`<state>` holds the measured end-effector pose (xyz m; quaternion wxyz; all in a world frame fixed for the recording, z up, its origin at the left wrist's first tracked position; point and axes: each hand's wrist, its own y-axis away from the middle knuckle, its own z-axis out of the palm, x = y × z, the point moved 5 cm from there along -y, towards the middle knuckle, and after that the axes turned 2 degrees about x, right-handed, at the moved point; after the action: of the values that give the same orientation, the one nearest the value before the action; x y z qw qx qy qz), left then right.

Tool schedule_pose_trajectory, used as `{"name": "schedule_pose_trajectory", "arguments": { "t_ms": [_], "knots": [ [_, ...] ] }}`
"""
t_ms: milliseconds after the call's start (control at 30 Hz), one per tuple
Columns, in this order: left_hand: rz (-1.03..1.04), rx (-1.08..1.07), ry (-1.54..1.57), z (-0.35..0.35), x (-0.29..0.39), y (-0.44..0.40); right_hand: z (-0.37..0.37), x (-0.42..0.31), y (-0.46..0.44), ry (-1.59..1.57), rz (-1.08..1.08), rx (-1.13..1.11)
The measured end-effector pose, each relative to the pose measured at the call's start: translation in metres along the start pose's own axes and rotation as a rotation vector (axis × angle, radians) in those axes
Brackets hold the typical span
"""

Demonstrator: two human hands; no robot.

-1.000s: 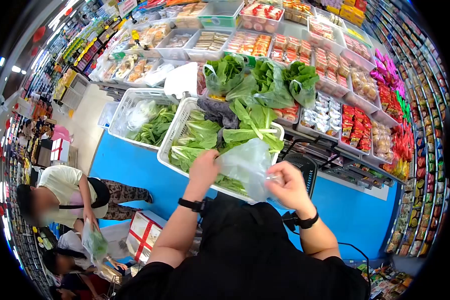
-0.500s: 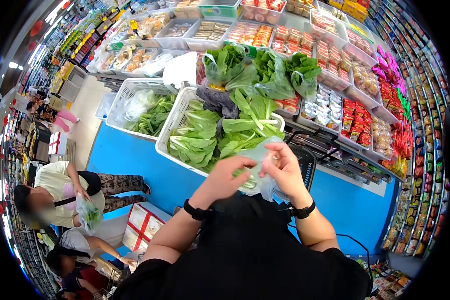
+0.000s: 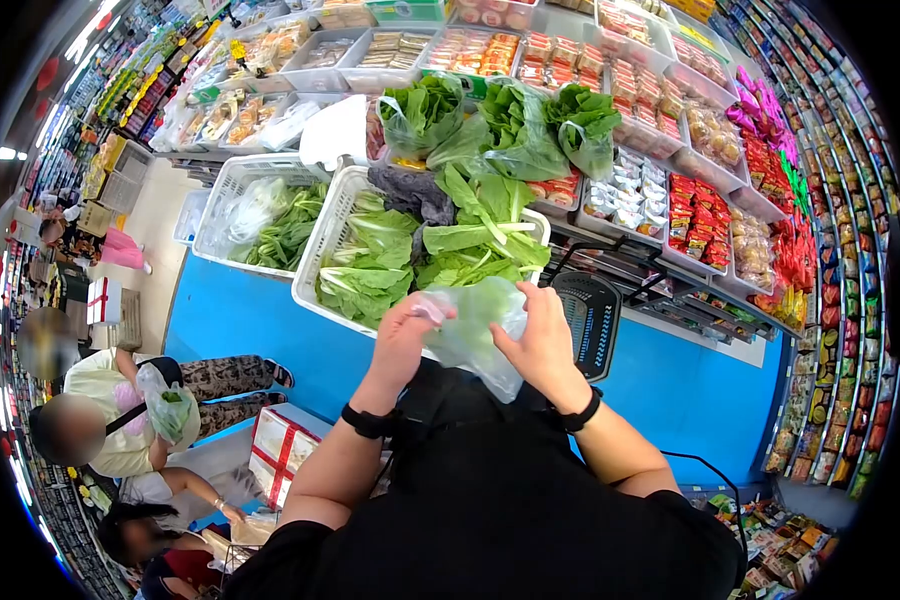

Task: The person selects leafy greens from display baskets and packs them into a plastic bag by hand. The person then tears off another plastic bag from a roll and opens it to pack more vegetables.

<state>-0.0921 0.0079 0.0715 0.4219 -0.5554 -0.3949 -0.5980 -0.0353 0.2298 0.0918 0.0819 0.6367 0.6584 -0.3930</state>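
A translucent plastic bag [image 3: 482, 350] is stretched between my hands, close to my chest. My left hand [image 3: 402, 340] is closed on the bag's left side. On the opposite side, my right hand [image 3: 542, 345] pinches the edge with thumb and fingers curled. Green shows through the thin plastic; whether leaves lie inside or behind it I cannot tell. Just beyond my hands stands a white basket [image 3: 308, 270] of leafy greens [image 3: 370, 255], loose long leaves on its right side. A dark crumpled cloth [image 3: 415, 192] rests at the basket's back edge.
Another white basket [image 3: 213, 215] of greens stands to the left. Bagged lettuce [image 3: 518, 125] sits behind, before trays of packaged food [image 3: 470, 50]. A black ridged panel [image 3: 583, 320] is at my right. At lower left, a person [image 3: 120, 410] holds a bag of greens.
My hands have drawn apart and the bag is now spread between them; my left hand has shifted left. The view has moved slightly, and the person at left has raised their bag.
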Motion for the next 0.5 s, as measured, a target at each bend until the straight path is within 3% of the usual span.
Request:
{"name": "schedule_pose_trajectory", "arguments": {
  "t_ms": [67, 100, 200, 267, 300, 333, 367, 400, 433, 467, 500],
  "knots": [
    [-0.086, 0.049, 0.52, -0.01, 0.001, 0.001, 0.012, 0.022, 0.013, 0.273, 0.019, -0.097],
    [-0.092, 0.059, 0.52, -0.015, 0.005, 0.001, 0.017, 0.037, 0.02, 0.274, 0.019, -0.097],
    [-0.113, 0.044, 0.437, -0.039, 0.007, 0.004, 0.03, 0.09, 0.042, 0.197, 0.454, -0.457],
    [-0.19, 0.044, 0.41, -0.055, 0.001, 0.003, 0.044, 0.122, 0.052, 0.01, 0.447, -0.484],
    [-0.175, 0.099, 0.369, -0.062, 0.008, -0.001, 0.032, 0.109, 0.037, -0.179, 0.641, -0.524],
    [-0.16, 0.156, 0.33, -0.066, 0.013, -0.001, 0.021, 0.097, 0.02, -0.236, 0.55, -0.328],
    [0.039, 0.263, 0.316, -0.06, 0.051, 0.002, -0.004, 0.07, -0.002, -0.336, 0.518, -0.076],
    [0.234, 0.369, 0.298, -0.052, 0.096, 0.009, -0.029, 0.054, -0.016, -0.386, 0.289, 0.231],
    [0.218, 0.373, 0.302, -0.047, 0.118, 0.018, -0.058, 0.025, -0.028, -0.549, 0.131, 0.498],
    [0.555, 0.292, 0.069, -0.039, 0.155, 0.036, -0.081, -0.003, -0.036, -0.696, -0.138, 0.672],
    [0.883, 0.199, -0.171, -0.029, 0.174, 0.055, -0.095, -0.024, -0.037, -0.667, -0.301, 0.676]
  ]
}}
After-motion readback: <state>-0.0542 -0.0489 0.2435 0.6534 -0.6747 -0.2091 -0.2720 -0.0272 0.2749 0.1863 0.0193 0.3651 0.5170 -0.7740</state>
